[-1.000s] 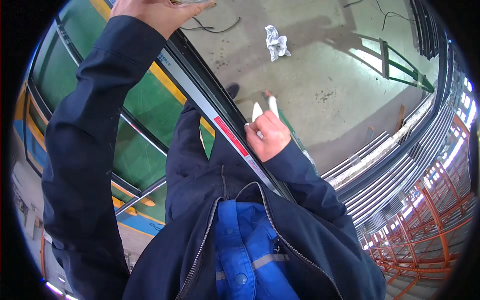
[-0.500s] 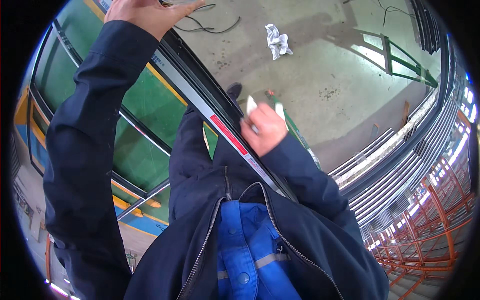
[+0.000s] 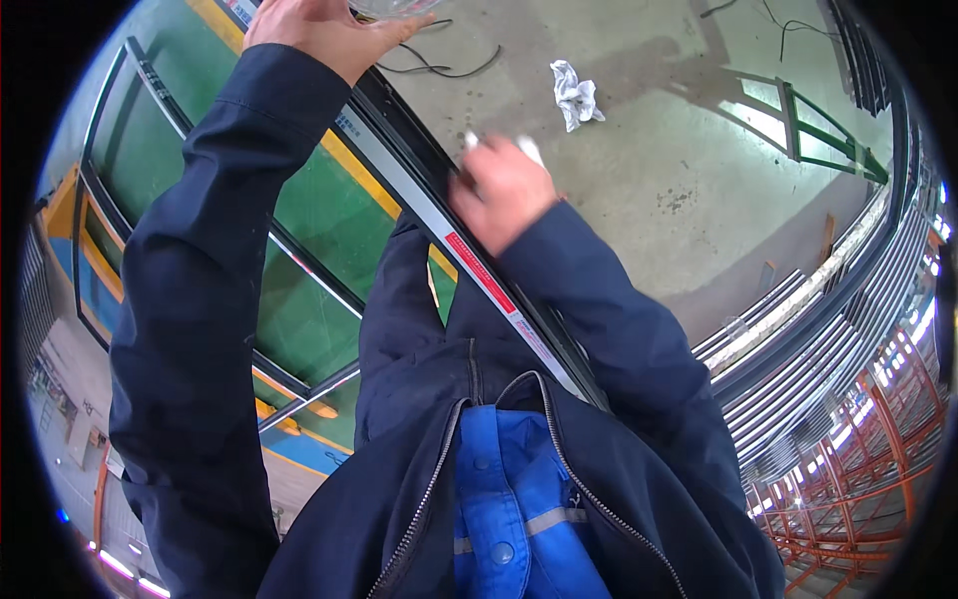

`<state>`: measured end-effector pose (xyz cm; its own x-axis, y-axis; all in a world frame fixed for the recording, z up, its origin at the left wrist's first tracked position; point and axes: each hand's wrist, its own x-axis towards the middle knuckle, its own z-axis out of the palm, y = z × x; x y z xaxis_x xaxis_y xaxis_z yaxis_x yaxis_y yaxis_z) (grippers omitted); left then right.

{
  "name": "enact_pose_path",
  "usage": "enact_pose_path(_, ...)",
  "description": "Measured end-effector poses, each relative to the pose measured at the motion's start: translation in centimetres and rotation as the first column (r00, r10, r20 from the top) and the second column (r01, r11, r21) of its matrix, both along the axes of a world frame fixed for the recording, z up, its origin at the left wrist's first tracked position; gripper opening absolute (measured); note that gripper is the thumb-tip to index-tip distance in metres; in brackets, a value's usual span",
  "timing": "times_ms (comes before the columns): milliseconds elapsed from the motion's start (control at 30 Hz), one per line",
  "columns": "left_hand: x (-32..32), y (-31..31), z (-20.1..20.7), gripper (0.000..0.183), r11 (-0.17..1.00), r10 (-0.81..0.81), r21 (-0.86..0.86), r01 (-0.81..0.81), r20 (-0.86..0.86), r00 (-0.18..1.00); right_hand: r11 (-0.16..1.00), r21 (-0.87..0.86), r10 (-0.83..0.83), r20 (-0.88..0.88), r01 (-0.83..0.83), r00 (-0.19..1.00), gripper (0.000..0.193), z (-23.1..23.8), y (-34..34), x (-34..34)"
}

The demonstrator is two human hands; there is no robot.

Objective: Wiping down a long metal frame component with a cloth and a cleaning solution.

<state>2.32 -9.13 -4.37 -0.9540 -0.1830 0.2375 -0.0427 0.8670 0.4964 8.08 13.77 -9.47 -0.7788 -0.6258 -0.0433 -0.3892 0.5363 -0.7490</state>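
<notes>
A long black metal profile with a silver strip and a red label runs slantwise from the upper left down to my waist. My left hand lies over its far end, thumb stretched right; its other fingers are cut off by the top edge. Just beyond that thumb shows part of a clear plastic thing. My right hand, smeared by motion, is closed on a white cloth at the right side of the profile.
Crumpled white paper or cloth and a black cord lie on the grey floor. Dark frame bars cross the green surface at left. A green metal stand is at right, near stacked long profiles and an orange rack.
My right hand with the white cloth has moved up and left along the profile. The view has shifted slightly, and the clear plastic thing now shows by my left thumb.
</notes>
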Motion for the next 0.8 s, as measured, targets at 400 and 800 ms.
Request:
enact_pose_path(400, 0.3, -0.2, -0.7, 0.062, 0.999, -0.005, 0.04, 0.004, 0.021, 1.0, 0.996, 0.072, 0.037, 0.078, -0.043, 0.996, 0.013, 1.0, 5.1, 3.6)
enact_pose_path(800, 0.4, -0.3, -1.1, 0.065, 0.999, 0.01, 0.052, -0.013, 0.043, 0.999, 0.998, -0.061, 0.017, 0.032, -0.015, 0.999, 0.017, -1.7, 1.0, 0.9)
